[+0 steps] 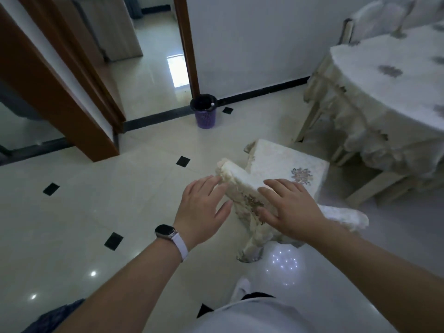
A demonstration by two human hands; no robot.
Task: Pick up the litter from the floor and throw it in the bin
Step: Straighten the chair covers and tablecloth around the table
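Observation:
A small purple bin (205, 118) with a black liner stands on the floor by the doorway, against the far wall. Something small and white (212, 104) rests at its rim. I cannot make out any loose litter on the tiles. My left hand (203, 209), with a watch on the wrist, is open with fingers spread, touching the left side of a cream-covered chair backrest (236, 181). My right hand (289, 207) lies open and flat on top of the same backrest. Neither hand holds anything.
The chair's seat (283, 162) faces a round table (396, 92) draped in a lace cloth at the right. Brown door frames (60, 97) stand at the left, and an open doorway (153, 68) leads to another room. Pale glossy tiles carry black diamond insets (183, 161).

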